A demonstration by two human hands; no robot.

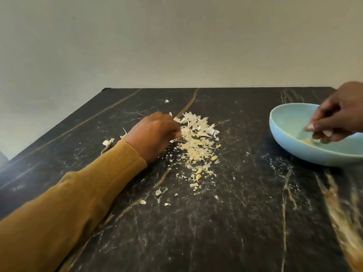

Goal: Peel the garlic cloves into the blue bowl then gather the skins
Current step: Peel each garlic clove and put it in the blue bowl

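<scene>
A pile of pale garlic skins (pixel 198 142) lies in the middle of the dark marble table (pixel 235 213), with loose scraps trailing toward me. My left hand (pixel 155 134), in a mustard sleeve, rests at the pile's left edge. Its fingers curl into the skins and are hidden behind the back of the hand. The blue bowl (pixel 284 122) stands at the right. My right hand (pixel 335 112) hangs over it, blurred, with fingertips pointing down inside the bowl and nothing visible between them. Yellowish garlic (pixel 306 141) lies on the bowl's bottom.
A few bits of skin (pixel 107 143) lie left of my left wrist, and one flake (pixel 166 101) sits farther back. The table's far edge meets a plain wall. The bowl runs out of view at the right edge.
</scene>
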